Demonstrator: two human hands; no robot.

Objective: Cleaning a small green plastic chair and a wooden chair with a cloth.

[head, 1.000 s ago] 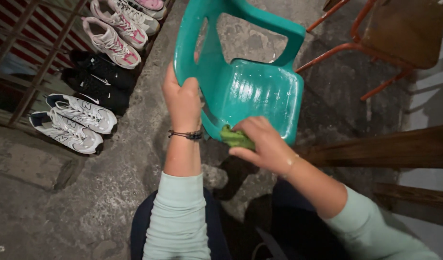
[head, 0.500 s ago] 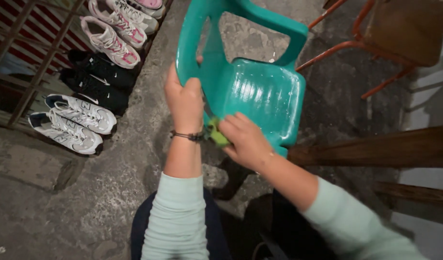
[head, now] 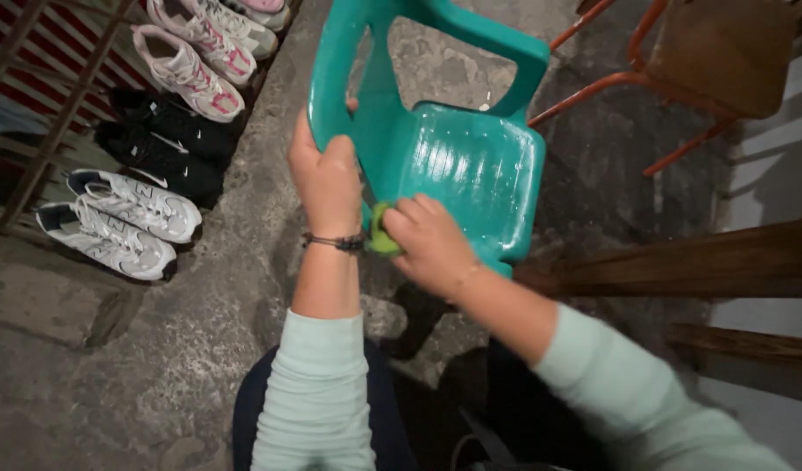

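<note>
Head view: right hand (head: 429, 240) presses a crumpled green cloth (head: 381, 237) on the teal plastic chair's (head: 471, 166) near-left seat corner, beside the left hand (head: 325, 179) clamped around its armrest.

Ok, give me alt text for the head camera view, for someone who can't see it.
Seen from above, a person's left hand grips the back edge of a small teal plastic chair while the right hand presses a green cloth against the seat's near corner. Pairs of sneakers line the concrete floor at left; an orange-framed chair stands at upper right.
</note>
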